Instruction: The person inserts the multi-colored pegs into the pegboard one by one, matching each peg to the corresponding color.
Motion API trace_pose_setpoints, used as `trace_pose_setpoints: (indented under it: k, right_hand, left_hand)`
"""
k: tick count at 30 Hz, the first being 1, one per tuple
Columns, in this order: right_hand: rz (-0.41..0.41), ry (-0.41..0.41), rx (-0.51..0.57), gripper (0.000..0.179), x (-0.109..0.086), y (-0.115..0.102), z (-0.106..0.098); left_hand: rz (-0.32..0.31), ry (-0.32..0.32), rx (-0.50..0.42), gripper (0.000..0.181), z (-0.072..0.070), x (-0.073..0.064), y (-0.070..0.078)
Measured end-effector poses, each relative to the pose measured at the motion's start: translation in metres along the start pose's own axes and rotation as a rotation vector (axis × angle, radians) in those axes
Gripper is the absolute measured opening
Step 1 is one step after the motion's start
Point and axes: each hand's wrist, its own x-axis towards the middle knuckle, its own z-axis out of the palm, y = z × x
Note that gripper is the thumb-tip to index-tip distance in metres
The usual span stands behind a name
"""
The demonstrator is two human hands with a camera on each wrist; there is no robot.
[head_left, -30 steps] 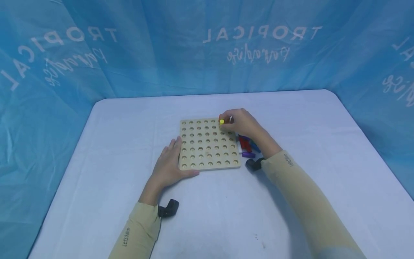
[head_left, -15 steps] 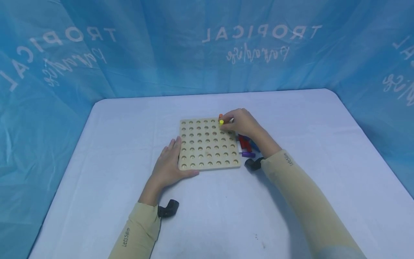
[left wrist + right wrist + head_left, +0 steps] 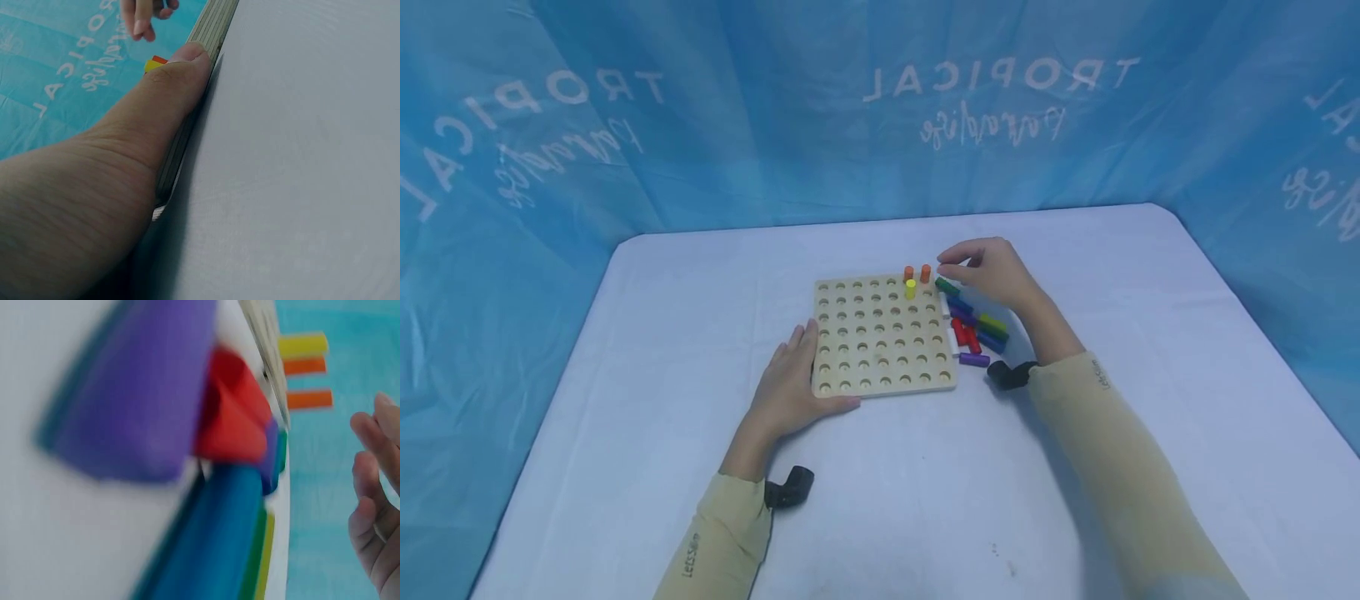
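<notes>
A square wooden pegboard point(image 3: 880, 337) with rows of round holes lies on the table. Two orange pegs point(image 3: 926, 273) stand upright along its far edge near the right corner, with a yellow peg point(image 3: 911, 289) just in front of them. My left hand point(image 3: 790, 375) rests against the board's near left corner, thumb point(image 3: 169, 84) straight along the front edge, other fingers by the left side. Raised beyond the far right corner, my right hand point(image 3: 988, 267) has loosely bent fingers point(image 3: 369, 434) and nothing between them.
Loose pegs lie heaped along the board's right side: green point(image 3: 948, 287), blue point(image 3: 992, 342), red point(image 3: 972, 338), purple point(image 3: 974, 360) and white point(image 3: 953, 342). A white cloth point(image 3: 880, 517) covers the table. Blue printed curtains point(image 3: 820, 158) hang behind it.
My right hand has let go at the board's far right corner and moved right and slightly up, uncovering two orange pegs and the yellow one. The left hand has stayed in place.
</notes>
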Motion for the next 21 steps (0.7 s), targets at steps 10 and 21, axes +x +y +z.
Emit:
trace_pose_setpoints:
  k: [10, 21]
  right_hand:
    - [0.125, -0.142, -0.11, 0.034, -0.013, 0.026, -0.023]
    - [0.155, -0.261, -0.207, 0.03, -0.033, 0.041, -0.032]
  left_hand:
    - [-0.018, -0.007, 0.011, 0.14, 0.0, -0.002, 0.004]
    - [0.0, 0.0, 0.024, 0.14, 0.001, -0.001, 0.003]
